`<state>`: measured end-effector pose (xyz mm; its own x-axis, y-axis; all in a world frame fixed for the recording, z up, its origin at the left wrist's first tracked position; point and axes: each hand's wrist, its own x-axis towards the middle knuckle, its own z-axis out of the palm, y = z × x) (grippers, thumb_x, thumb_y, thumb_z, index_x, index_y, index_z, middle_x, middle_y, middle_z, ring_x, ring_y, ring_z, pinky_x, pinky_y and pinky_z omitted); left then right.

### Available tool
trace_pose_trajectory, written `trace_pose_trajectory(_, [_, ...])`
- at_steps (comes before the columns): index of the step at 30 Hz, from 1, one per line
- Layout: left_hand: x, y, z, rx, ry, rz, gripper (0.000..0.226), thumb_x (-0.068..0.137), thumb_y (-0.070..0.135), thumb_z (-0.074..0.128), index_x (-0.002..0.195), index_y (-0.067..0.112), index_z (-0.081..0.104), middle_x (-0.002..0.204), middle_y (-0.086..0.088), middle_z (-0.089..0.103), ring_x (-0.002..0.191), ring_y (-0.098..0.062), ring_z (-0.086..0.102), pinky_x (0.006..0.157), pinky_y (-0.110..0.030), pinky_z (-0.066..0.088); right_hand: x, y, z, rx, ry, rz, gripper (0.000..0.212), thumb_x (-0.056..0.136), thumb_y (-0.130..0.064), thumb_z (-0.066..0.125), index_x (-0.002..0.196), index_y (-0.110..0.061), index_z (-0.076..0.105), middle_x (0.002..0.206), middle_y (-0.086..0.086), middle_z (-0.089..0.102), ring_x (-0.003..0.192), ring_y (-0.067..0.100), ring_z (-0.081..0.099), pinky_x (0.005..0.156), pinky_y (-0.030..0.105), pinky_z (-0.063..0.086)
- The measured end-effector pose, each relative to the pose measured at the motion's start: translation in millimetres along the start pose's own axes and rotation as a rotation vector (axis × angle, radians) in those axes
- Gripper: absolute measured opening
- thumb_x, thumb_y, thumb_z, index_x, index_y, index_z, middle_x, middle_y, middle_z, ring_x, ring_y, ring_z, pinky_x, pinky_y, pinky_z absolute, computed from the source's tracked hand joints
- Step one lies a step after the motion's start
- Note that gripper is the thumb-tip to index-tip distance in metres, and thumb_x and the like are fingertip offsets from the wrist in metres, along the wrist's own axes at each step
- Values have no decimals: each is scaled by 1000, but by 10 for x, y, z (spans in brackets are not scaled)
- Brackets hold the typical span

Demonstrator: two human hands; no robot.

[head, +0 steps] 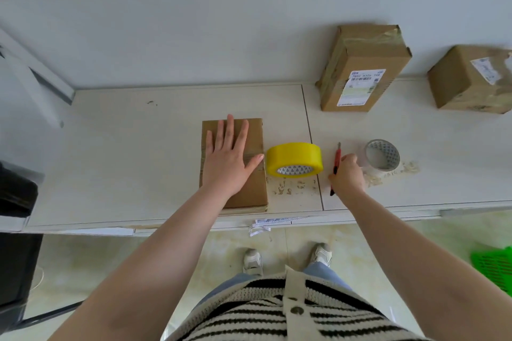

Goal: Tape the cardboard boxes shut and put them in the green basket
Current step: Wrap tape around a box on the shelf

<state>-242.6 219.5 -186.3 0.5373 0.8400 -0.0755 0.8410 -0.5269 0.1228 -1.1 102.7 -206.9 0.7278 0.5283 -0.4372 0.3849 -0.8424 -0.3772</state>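
A flat brown cardboard box (253, 191) lies on the white table (138, 160) in the middle. My left hand (227, 158) presses flat on it with fingers spread. A yellow tape roll (294, 158) stands just right of the box, close to my left thumb. My right hand (348, 176) grips a red utility knife (337, 159) beside a clear tape roll (381, 156). A taped box with a label (363, 69) stands at the back right, another box (471, 80) farther right. A corner of the green basket (494, 266) shows on the floor at right.
Tape scraps litter the table near both rolls. A black object (16, 196) sits at the left table end. The wall runs behind the table. My feet stand on the tiled floor below the table's front edge.
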Motion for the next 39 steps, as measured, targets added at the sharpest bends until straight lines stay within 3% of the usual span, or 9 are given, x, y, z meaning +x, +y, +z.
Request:
trace_pose_trajectory(5, [-13,17,-15,-7,3,1,84,87,74,2,155,27,-12,162,-8,-22,149,-26,-18,121,-47,-8,-61,-480,-465,253,135,-194,22,100,-18,49,114,-5,60,94,12,66,81,29,64,70,44,55])
trace_pose_trajectory(7, [-17,21,-22,-7,14,3,84,88,73,4,156,26,-9,163,-9,-18,150,-27,-14,122,-48,-5,-184,-867,-595,440,121,-301,15,98,-18,51,101,-11,64,72,3,60,62,17,58,57,34,50])
trace_pose_trajectory(11, [-31,17,-27,-2,14,6,86,86,74,0,157,26,-6,163,-10,-15,151,-28,-11,122,-47,-5,-570,-1440,-419,714,-305,-264,17,95,-8,53,82,-9,63,68,4,55,60,15,55,57,26,53])
trace_pose_trajectory(13, [-28,13,-29,-16,17,6,86,86,74,3,157,26,-2,164,-9,-13,151,-28,-10,122,-47,-5,-691,-1472,-262,656,-424,-257,22,99,-12,49,84,-6,64,70,4,54,63,14,55,57,22,54])
trace_pose_trajectory(19, [-24,-110,-29,-32,31,-15,83,89,72,12,157,27,-2,164,-7,-13,151,-26,-10,121,-45,-6,-609,-1259,-233,330,-313,-461,13,97,-12,54,107,-15,63,78,2,57,69,16,56,64,23,49])
trace_pose_trajectory(22, [-19,-182,-37,-25,18,-31,83,89,73,11,157,26,-5,163,-8,-16,150,-26,-14,121,-45,-8,-548,-1150,-337,296,-274,-413,10,94,-10,56,100,-12,63,85,5,62,70,17,57,62,24,47])
trace_pose_trajectory(26, [-14,-179,-27,-22,17,-15,83,90,72,11,157,26,-6,163,-9,-16,150,-27,-15,122,-46,-7,-569,-1150,-379,269,-347,-380,10,92,-12,54,83,-10,59,67,4,53,59,19,49,57,28,42])
trace_pose_trajectory(31, [-16,-190,-26,-24,24,-7,84,90,72,12,157,25,-4,163,-9,-15,151,-27,-13,122,-48,-5,-570,-1208,-426,311,-394,-346,25,95,-14,47,73,-13,56,63,3,51,46,8,40,45,16,33])
trace_pose_trajectory(39, [6,-245,-5,-43,33,25,84,89,72,16,157,25,0,164,-9,-12,151,-27,-11,122,-47,-4,-570,-1200,-473,25,-466,-380,35,90,-30,60,60,-14,62,61,3,48,56,15,38,57,25,34])
